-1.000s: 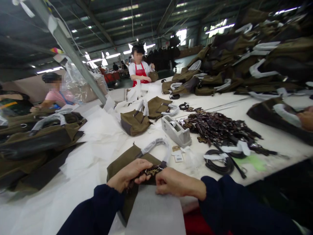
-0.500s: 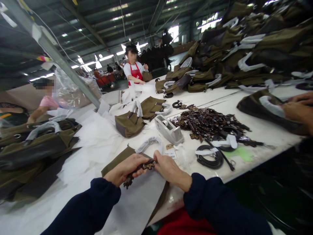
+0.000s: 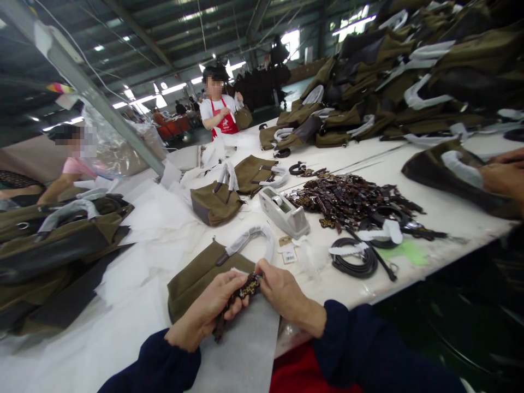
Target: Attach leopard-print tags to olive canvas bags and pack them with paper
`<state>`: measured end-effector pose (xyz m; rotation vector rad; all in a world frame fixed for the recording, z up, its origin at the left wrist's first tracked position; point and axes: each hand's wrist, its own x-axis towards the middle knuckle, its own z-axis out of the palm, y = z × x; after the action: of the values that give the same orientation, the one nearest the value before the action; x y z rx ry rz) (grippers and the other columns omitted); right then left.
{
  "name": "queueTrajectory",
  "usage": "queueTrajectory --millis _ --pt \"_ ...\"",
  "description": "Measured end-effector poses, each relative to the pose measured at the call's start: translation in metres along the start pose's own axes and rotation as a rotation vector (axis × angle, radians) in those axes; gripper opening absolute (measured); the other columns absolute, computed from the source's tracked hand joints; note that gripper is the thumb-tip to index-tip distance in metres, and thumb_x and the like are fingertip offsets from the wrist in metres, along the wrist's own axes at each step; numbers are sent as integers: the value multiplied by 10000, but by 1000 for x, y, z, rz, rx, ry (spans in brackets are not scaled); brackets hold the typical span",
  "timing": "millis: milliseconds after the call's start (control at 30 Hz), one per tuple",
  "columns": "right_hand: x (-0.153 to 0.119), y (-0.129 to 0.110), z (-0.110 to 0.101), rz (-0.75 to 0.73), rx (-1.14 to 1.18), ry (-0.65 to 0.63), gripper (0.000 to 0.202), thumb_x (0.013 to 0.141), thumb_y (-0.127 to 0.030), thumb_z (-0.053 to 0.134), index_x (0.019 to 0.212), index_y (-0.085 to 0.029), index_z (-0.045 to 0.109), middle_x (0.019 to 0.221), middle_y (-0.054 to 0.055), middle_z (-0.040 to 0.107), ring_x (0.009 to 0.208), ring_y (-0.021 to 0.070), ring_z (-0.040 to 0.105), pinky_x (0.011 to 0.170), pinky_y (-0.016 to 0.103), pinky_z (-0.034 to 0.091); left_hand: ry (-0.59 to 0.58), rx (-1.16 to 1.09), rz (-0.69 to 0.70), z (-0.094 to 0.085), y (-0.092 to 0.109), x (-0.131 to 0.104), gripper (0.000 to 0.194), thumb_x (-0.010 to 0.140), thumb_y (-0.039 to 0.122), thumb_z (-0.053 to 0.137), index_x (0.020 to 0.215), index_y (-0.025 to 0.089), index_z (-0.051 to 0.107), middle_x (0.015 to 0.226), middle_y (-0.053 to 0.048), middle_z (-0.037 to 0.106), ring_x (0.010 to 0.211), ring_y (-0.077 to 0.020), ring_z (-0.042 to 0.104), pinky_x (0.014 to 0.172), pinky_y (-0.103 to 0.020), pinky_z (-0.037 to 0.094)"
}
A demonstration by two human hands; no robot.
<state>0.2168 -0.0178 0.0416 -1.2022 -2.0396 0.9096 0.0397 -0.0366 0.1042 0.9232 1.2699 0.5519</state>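
Observation:
My left hand (image 3: 219, 305) is closed around a dark brown strap piece (image 3: 250, 285) with patterned parts and small metal bits. At the strap's upper end, my right hand (image 3: 284, 292) pinches it with thumb and fingers. Both hands are close together above an olive bag (image 3: 190, 278), which lies on the table with a white-wrapped handle (image 3: 256, 234) standing up behind my fingers. A white sheet (image 3: 241, 349) covers the bag's near part. Right of the bag lie a paper tag (image 3: 289, 255) and a coiled black strap (image 3: 354, 262).
A tape dispenser (image 3: 284, 212) and a pile of dark brown straps (image 3: 352, 199) lie beyond. Bags are heaped at the right back and left (image 3: 61, 240). Another person's hands (image 3: 505, 177) hold a bag at the right edge. Two people work across the table (image 3: 434, 267).
The view has shifted slightly. My hands have moved a little lower, showing more of the olive bag. The person in the red apron has raised a hand.

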Motion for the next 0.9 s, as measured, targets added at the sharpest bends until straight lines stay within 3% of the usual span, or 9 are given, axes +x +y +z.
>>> queueTrajectory --millis 233,433,533,667,767,900 --pt "-9 5 -2 46 -7 49 201 829 -70 441 960 -208 508 755 -18 559 666 139 532 642 237 354 75 -19 -33 10 -16 -5 381 841 535 617 920 176 518 648 -4 665 331 -27 424 330 -132 220" --pt "-15 -4 5 115 -75 134 222 806 -49 426 918 -211 529 745 -14 592 656 142 553 615 245 321 79 33 -62 17 5 -7 396 817 544 641 878 171 524 621 -2 657 350 -44 462 326 -132 286" --pt "-19 -6 6 130 -89 140 204 838 -60 424 929 -207 532 751 -13 605 659 139 568 623 246 327 82 55 -77 20 6 -9 400 816 550 638 850 170 517 615 1 651 340 -40 453 318 -131 283" --pt "-13 1 -10 83 -95 41 112 902 -161 479 976 -203 552 785 -7 625 681 137 568 644 243 356 99 40 -115 20 -16 -12 429 811 586 623 899 189 486 644 6 662 334 -39 440 307 -130 263" --pt "12 5 -28 -34 -107 -33 128 938 -289 512 946 -189 592 862 30 655 803 155 592 719 250 393 103 38 -108 21 -27 -14 430 824 584 608 935 192 473 664 8 666 344 -32 426 313 -126 258" --pt "60 -2 -30 -152 -379 -389 315 936 -410 514 879 -154 687 883 113 697 878 235 629 734 310 403 118 69 -85 24 -24 -15 447 809 596 620 905 196 443 643 16 658 343 -26 412 320 -129 251"
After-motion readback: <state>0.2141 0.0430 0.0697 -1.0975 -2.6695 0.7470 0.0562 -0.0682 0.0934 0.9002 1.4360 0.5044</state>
